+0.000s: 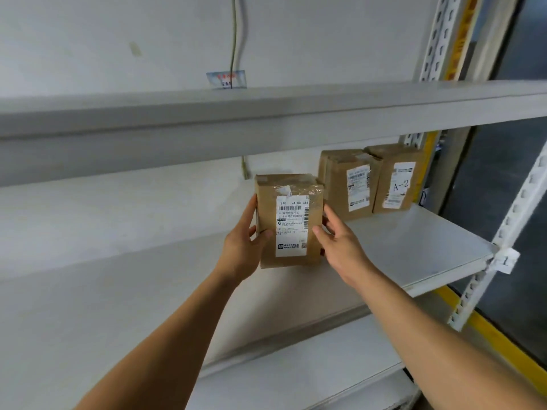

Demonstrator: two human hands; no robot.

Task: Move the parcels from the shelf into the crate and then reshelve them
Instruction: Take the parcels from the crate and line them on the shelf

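Observation:
A brown cardboard parcel (288, 220) with a white shipping label stands upright between my two hands, at the middle shelf (414, 247). My left hand (242, 247) grips its left side, thumb on the front face. My right hand (340, 241) holds its right side, thumb on the label's edge. Whether the parcel's bottom touches the shelf I cannot tell. Two more brown parcels stand upright at the back right of the same shelf: one (347, 184) with a barcode label, and one (396, 179) marked "A-2". The crate is not in view.
A grey upper shelf board (266, 119) runs across just above the parcels. A lower shelf (310, 365) lies beneath. White slotted uprights (503, 232) stand on the right, one with a tag. A cable (233, 39) hangs down the white wall behind.

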